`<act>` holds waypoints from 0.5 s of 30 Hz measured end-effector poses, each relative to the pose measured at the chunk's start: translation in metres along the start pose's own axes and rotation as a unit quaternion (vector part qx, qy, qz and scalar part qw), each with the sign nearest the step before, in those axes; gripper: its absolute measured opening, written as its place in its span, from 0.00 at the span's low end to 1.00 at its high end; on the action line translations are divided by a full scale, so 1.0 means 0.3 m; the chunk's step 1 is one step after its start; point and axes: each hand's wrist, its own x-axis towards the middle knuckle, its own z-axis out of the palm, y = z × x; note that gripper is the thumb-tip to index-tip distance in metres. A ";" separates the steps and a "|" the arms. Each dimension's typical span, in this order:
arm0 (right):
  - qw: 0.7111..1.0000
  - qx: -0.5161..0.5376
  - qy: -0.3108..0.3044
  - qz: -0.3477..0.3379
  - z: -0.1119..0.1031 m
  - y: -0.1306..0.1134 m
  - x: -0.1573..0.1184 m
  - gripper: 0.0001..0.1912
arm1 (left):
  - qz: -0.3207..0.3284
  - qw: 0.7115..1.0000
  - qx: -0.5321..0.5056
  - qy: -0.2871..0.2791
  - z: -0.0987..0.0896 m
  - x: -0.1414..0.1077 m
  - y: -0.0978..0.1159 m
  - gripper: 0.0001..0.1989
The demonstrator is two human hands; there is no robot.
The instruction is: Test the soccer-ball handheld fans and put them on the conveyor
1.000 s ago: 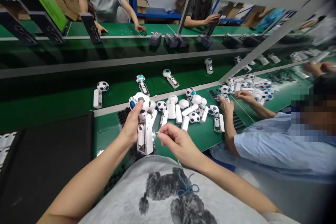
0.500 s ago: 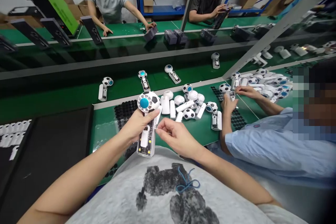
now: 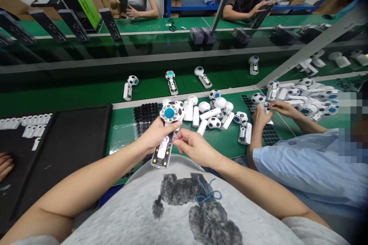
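Observation:
My left hand (image 3: 152, 134) is wrapped round a handheld fan (image 3: 169, 113) with a football-patterned head and a blue centre. Its clear handle points down toward me, showing a dark circuit board and a white strip. Close by the fan's right side, my right hand (image 3: 197, 146) is closed in a pinch. Whatever its fingertips hold, if anything, is too small to make out. Beyond both hands lies a heap of similar white fans (image 3: 209, 113) on the green bench (image 3: 221, 141).
Several fans (image 3: 171, 83) lie along the green conveyor (image 3: 152, 92). Black round discs (image 3: 143, 116) sit left of the heap. A black tray (image 3: 77, 138) with white parts (image 3: 31, 132) stands left, near another person's hand (image 3: 5, 165). A blue-sleeved co-worker (image 3: 304, 160) works at right.
The view has shifted, moving the scene rightward in the picture. My hands stay together at the fan, its head tipped slightly. Another person's hand has appeared at the left edge.

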 end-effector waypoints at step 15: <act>0.932 0.154 0.241 0.223 -0.088 0.076 -0.104 0.18 | 0.021 0.895 0.265 0.357 -0.927 0.262 0.145 0.15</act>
